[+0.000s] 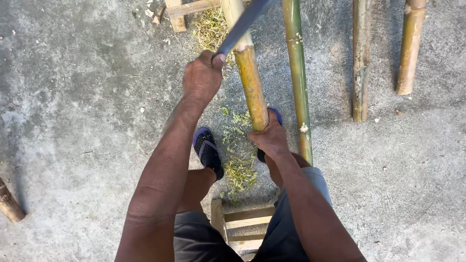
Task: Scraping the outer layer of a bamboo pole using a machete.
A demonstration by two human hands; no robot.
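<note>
Bare concrete [73, 97] lies open to the left; bamboo poles [361, 63] crowd the right, apparently leaving narrow gaps.

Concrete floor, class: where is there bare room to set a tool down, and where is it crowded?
Bare: the wide concrete floor left of the left hand, between the wooden frame and the short stub; also lower right, below the two right poles. Crowded: around the held bamboo pole, right hand, shavings and feet.

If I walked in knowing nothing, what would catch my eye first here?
Probably the long dark blade in the left hand, laid against a yellow-green bamboo pole at the middle top. The right hand has its grip on that pole's near end. Green shavings litter the concrete floor between the sandalled feet, and more bamboo poles lie to the right.
</note>
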